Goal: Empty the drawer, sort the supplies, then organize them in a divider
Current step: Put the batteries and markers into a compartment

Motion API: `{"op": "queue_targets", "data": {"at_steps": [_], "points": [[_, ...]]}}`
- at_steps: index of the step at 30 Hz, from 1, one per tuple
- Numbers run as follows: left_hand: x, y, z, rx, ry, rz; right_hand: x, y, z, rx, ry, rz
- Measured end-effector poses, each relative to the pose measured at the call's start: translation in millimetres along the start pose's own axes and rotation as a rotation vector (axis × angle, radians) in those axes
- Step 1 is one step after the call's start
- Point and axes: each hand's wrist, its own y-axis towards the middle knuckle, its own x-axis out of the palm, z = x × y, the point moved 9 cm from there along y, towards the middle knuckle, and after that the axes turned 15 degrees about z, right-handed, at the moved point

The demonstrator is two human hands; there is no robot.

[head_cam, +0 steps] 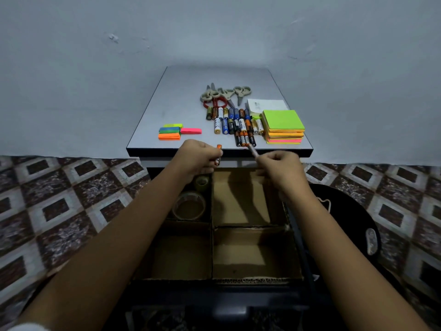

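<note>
My left hand (pixel 198 155) grips an orange-tipped battery (pixel 218 155) just over the desk's front edge. My right hand (pixel 280 164) pinches another battery (pixel 252 150), tilted toward the battery rows (pixel 235 123) lying on the grey desk top (pixel 181 96). Below both hands the drawer stands open with a cardboard divider (pixel 212 225) of four compartments. Two tape rolls (pixel 189 206) lie in the far left compartment; the other compartments show bare cardboard. Scissors (pixel 223 95), sticky note pads (pixel 284 126) and coloured flag strips (pixel 176 132) lie sorted on the desk.
A white pad (pixel 266 105) lies behind the sticky notes. A black round seat (pixel 343 211) stands right of the drawer. Patterned floor tiles (pixel 59 199) spread on both sides, and a plain wall (pixel 214 32) backs the desk.
</note>
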Motion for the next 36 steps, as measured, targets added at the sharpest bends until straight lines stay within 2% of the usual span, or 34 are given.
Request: {"op": "queue_targets", "data": {"at_steps": [3,9,13,17,22,27,33,36], "points": [[-11,-24,-33,-0.052,-0.001,-0.097,15,-32,32,0.270,0.210,-0.179],[-23,-64,-121,-0.182,0.254,-0.305,35,-80,81,0.416,0.215,-0.386],[-16,-73,-165,-0.229,0.418,-0.399,47,-93,97,0.415,0.109,-0.403],[-5,-66,-187,-0.232,0.529,-0.383,55,-96,101,0.388,0.050,-0.434],[8,-71,-212,-0.390,0.499,-0.438,64,-95,104,0.352,-0.009,-0.449],[12,-74,-225,-0.399,0.566,-0.507,68,-91,103,0.298,-0.029,-0.483],[16,-79,-227,-0.467,0.491,-0.567,72,-90,103,0.282,-0.040,-0.495],[17,-82,-215,-0.431,0.478,-0.603,72,-90,104,0.269,-0.059,-0.493]]}}
